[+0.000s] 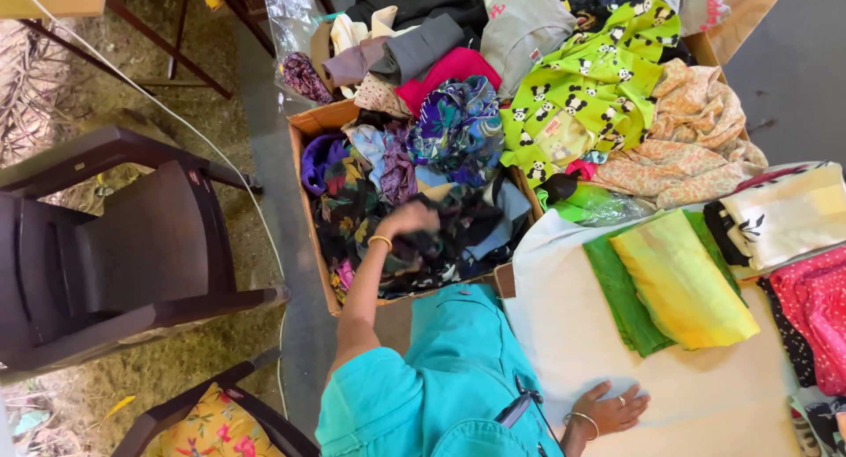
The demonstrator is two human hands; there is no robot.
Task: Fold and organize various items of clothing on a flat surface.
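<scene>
My left hand [407,219] reaches into a cardboard box [310,122] stuffed with mixed cloth pieces, and its fingers are closed on a dark cloth [441,241] near the top of the heap. The hand is blurred. A gold bangle sits on that wrist. My right hand [611,408] lies flat with fingers apart on the white-covered table [564,334], holding nothing. A folded yellow-green cloth [683,281] rests on a green one [617,289] a little beyond that hand.
A lime panda-print cloth [599,78] and a peach floral cloth [696,148] are heaped behind the box. Red dotted cloth [820,307] and a white-yellow folded cloth [793,210] lie at the table's right. A dark plastic chair [132,245] stands left, with a yellow floral cushion [211,426] below it.
</scene>
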